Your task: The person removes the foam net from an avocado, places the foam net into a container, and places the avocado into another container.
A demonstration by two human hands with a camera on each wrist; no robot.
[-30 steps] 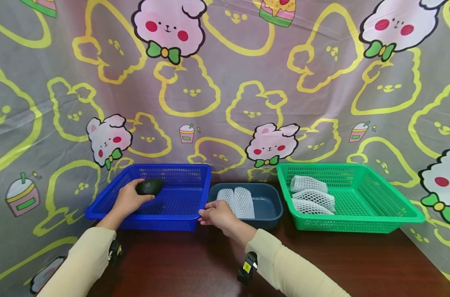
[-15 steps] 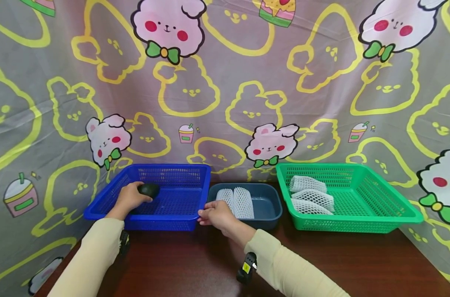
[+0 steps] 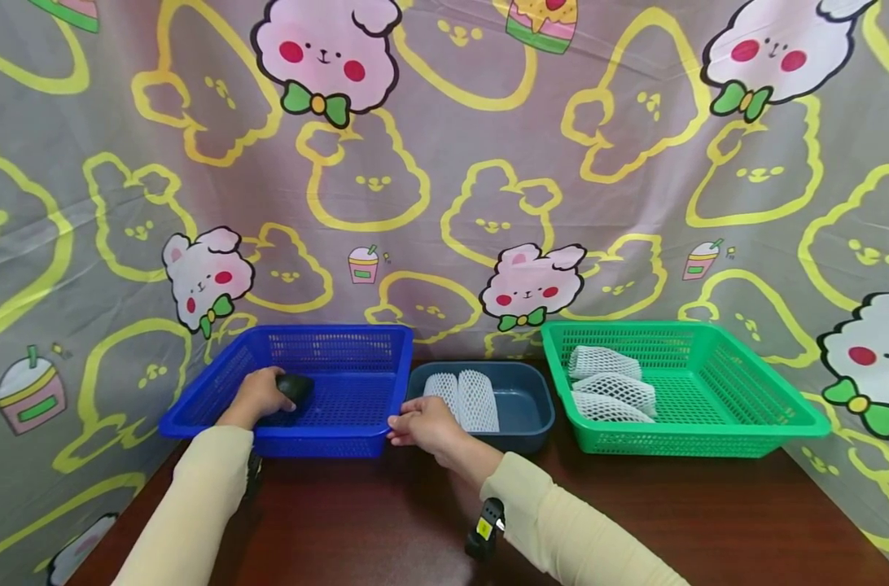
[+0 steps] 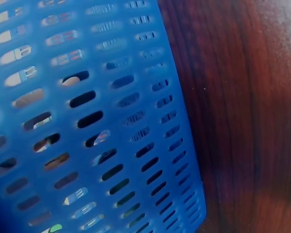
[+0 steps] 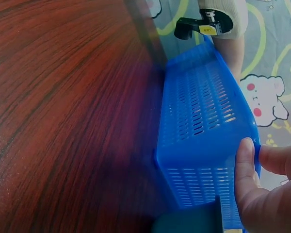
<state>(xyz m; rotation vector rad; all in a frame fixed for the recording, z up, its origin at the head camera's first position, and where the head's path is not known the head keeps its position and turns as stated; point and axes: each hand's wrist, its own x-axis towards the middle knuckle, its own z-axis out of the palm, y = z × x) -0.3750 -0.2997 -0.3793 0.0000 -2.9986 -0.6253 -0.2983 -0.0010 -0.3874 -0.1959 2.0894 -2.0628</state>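
Note:
In the head view, a dark green avocado [image 3: 296, 389] is low inside the blue basket [image 3: 396, 370]. My left hand [image 3: 261, 393] reaches over the front rim and holds it from the left, covering part of it. Whether the avocado touches the basket floor cannot be told. The left wrist view shows only the slotted basket wall [image 4: 102, 121], with that hand hidden behind it. At the basket's front right corner my right hand [image 3: 426, 423] pinches the rim. In the right wrist view, thumb and finger of the right hand [image 5: 271, 194] lie on either side of that rim.
A dark blue-grey basin [image 3: 528, 407] stands right of the blue basket, with two white foam net sleeves [image 3: 477, 401] in it. Farther right, a green basket [image 3: 708, 439] holds several white foam-netted pieces [image 3: 613, 391] along its left side. A patterned curtain [image 3: 430, 203] hangs behind the dark wooden table [image 3: 356, 521].
My left hand has moved slightly down and to the right, lowering the avocado toward the basket floor. The right hand stays on the rim. The head view has shifted slightly.

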